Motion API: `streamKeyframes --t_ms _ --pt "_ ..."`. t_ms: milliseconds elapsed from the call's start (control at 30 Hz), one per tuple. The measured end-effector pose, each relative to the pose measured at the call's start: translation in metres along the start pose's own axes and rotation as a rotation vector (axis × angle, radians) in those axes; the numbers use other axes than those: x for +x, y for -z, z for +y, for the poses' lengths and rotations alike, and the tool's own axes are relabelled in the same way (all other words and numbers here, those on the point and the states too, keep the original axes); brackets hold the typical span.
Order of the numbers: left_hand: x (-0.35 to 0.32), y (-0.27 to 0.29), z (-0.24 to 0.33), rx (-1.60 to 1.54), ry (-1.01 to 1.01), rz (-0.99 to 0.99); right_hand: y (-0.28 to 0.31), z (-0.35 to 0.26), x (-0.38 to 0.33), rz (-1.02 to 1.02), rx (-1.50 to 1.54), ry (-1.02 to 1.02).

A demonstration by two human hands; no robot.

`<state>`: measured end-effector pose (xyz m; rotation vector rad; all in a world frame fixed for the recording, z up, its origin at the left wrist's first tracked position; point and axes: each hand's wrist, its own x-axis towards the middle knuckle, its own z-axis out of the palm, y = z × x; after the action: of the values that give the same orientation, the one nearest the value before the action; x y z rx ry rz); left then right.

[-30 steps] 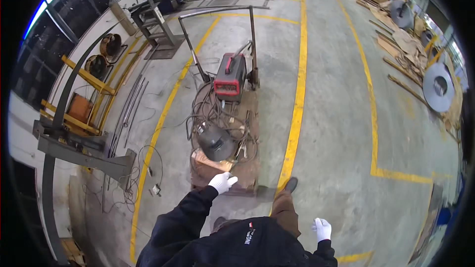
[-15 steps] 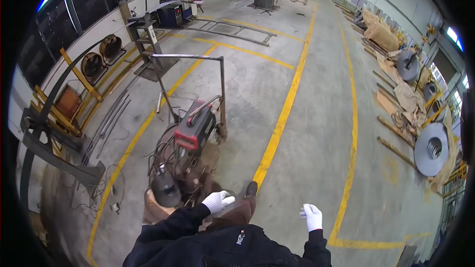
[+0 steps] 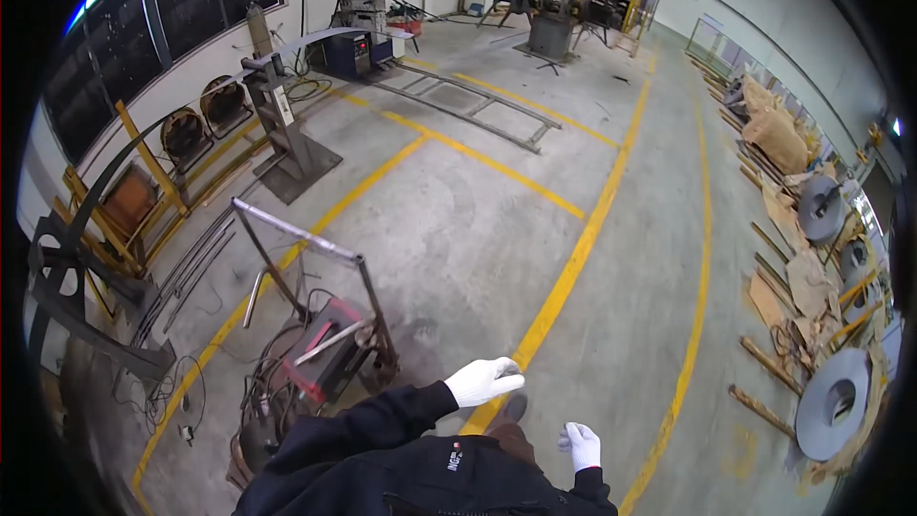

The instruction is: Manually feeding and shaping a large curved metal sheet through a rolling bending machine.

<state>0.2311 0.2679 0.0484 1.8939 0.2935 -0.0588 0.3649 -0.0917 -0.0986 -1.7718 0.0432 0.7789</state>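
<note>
Both hands wear white gloves, and I see nothing held in either. My left hand is in front of my body, over the yellow floor line, its fingers loosely bent and partly stretched to the right. My right hand hangs lower at my right side, fingers loosely curled and apart from any object. Nearest to my left arm is a red-and-black welding machine on a metal-framed cart, with cables around it. Part of the cart's lower end is hidden by my sleeve. A dark shoe shows below my left hand.
Yellow lines mark the concrete floor. On the left are a curved dark metal frame, metal rods and a steel stand. A ladder-like frame lies ahead. Along the right are grey metal coils, timbers and brown wrapping.
The cart and welding machine have shifted left and lower in view as I move forward. My left hand has risen and swung right; my right hand is slightly lower, its fingers more curled.
</note>
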Motion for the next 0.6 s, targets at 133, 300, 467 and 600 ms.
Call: streamKeyframes --t_ms 133,300,467,600 --pt "0.157 0.067 -0.026 -0.044 0.097 0.117 -0.021 -0.08 0.19 -0.111 -0.02 0.024" --pt "0.304 0.182 -0.042 -0.039 0.372 0.238 -0.073 -0.237 0.423 -0.226 -0.051 0.054" --pt "0.421 0.304 -0.093 -0.467 0.522 0.56 -0.191 -0.466 0.615 -0.439 -0.097 0.118" --pt "0.543 0.416 -0.152 -0.5 0.581 0.626 -0.281 -0.558 0.781 -0.511 -0.138 0.152"
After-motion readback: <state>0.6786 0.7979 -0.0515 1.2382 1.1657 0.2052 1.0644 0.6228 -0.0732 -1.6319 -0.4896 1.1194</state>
